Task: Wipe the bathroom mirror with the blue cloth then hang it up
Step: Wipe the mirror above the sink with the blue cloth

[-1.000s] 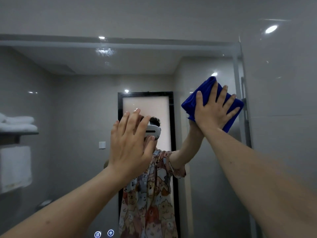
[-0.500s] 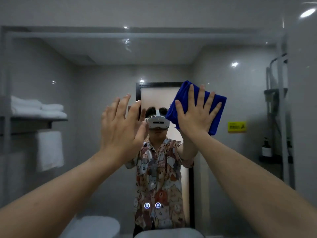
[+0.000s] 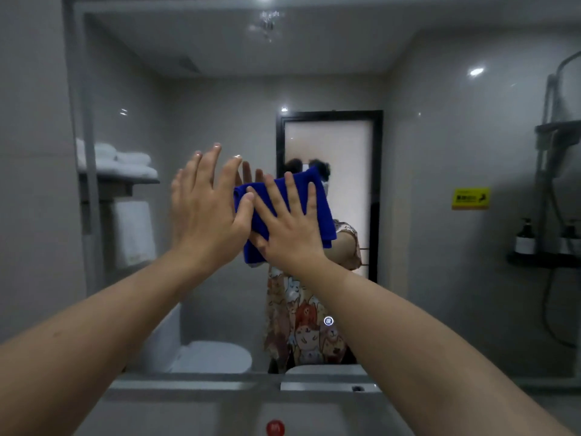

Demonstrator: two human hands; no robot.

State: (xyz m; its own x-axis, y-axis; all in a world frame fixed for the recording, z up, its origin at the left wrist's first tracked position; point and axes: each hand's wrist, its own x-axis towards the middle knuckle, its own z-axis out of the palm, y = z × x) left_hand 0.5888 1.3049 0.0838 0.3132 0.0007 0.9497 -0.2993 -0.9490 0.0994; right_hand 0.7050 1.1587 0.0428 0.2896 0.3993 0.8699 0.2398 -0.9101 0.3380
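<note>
The bathroom mirror point(image 3: 440, 152) fills the wall ahead and reflects the room and me. A folded blue cloth point(image 3: 320, 209) lies flat against the glass near its middle. My right hand point(image 3: 289, 225) presses it there with straight, spread fingers. My left hand point(image 3: 209, 209) is raised just left of the cloth, fingers straight and spread, its thumb touching the cloth's left edge. Whether its palm touches the glass is unclear. Most of the cloth's lower half is hidden by my right hand.
A grey ledge point(image 3: 188, 385) runs under the mirror, with a basin point(image 3: 220, 416) and a red round object point(image 3: 275, 427) below. A lit touch icon point(image 3: 328, 320) glows on the glass. The reflection shows a towel shelf point(image 3: 116, 165), a toilet, a door, and shower fittings point(image 3: 553, 184).
My right hand has slid the blue cloth leftward and down across the mirror, from its upper right edge to the middle. The left hand stayed raised beside it, and the view dropped lower.
</note>
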